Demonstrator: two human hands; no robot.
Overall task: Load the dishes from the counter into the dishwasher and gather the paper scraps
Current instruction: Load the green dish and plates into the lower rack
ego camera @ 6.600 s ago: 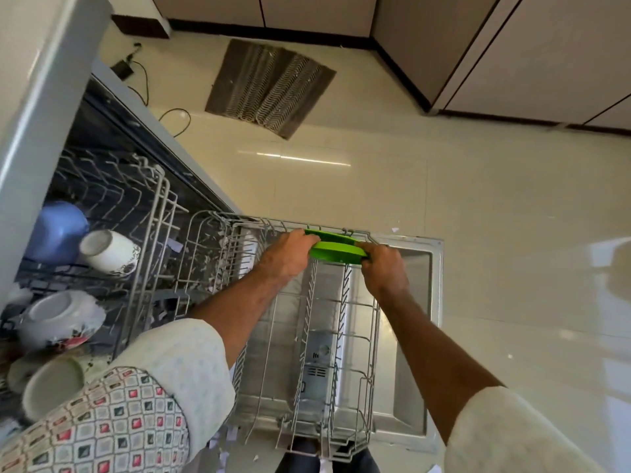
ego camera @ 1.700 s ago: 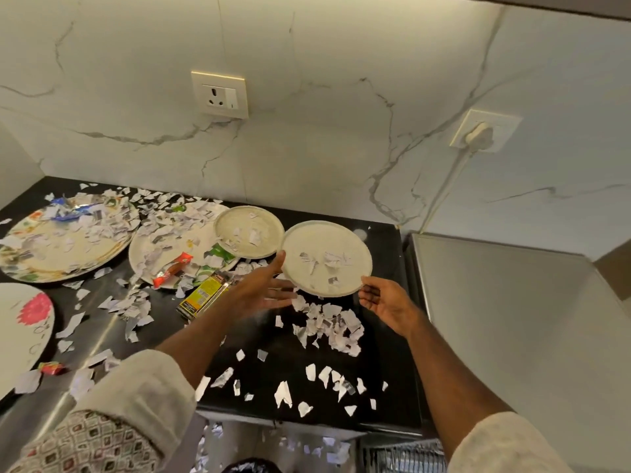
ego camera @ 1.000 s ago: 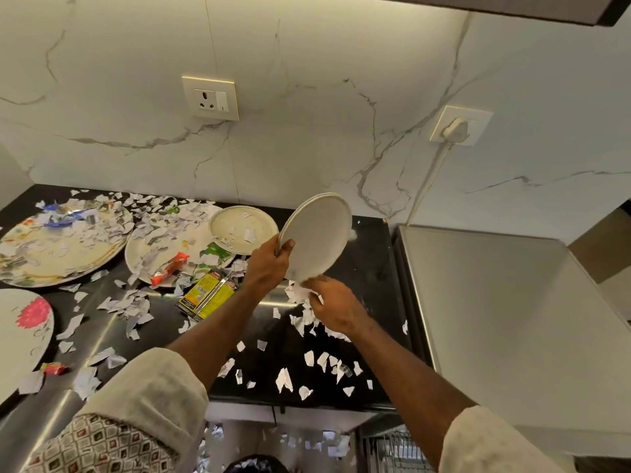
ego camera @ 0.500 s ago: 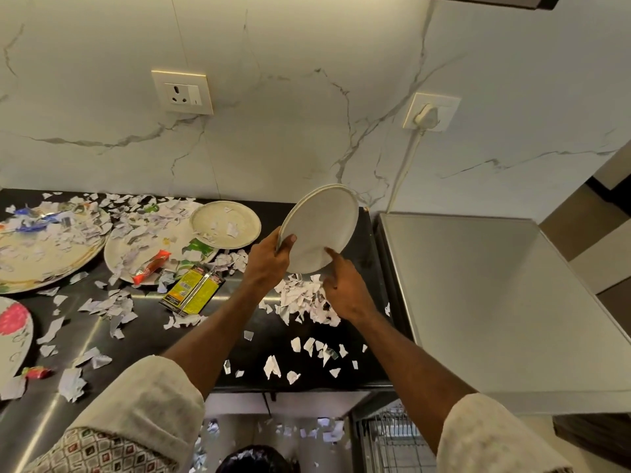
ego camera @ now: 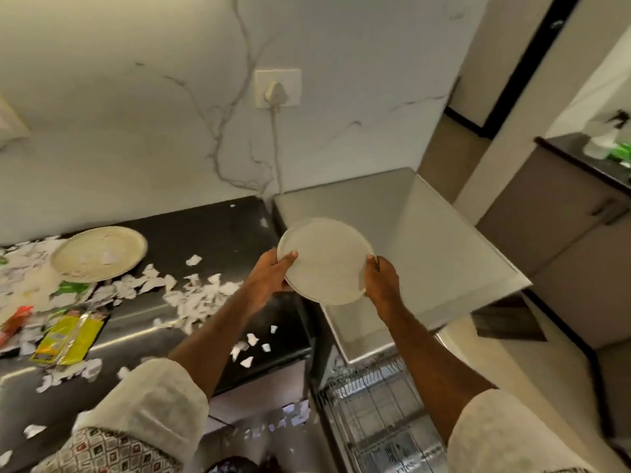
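Observation:
A small cream plate is held in the air over the edge of the dishwasher top. My left hand grips its left rim with the thumb on the face. My right hand grips the right rim. The plate's face looks bare of scraps. A heap of white paper scraps lies on the black counter to the left. A second cream plate with a few scraps sits farther left. The wire dishwasher rack shows below, pulled out.
A yellow wrapper, a red wrapper and more scraps lie at the counter's left. A plug and cable hang on the marble wall. Scraps litter the floor. Cabinets and another counter stand at the right.
The plate went from tilted over the scrap heap to nearly level and moved right, over the dishwasher top. My right hand now holds its rim. My view swung right.

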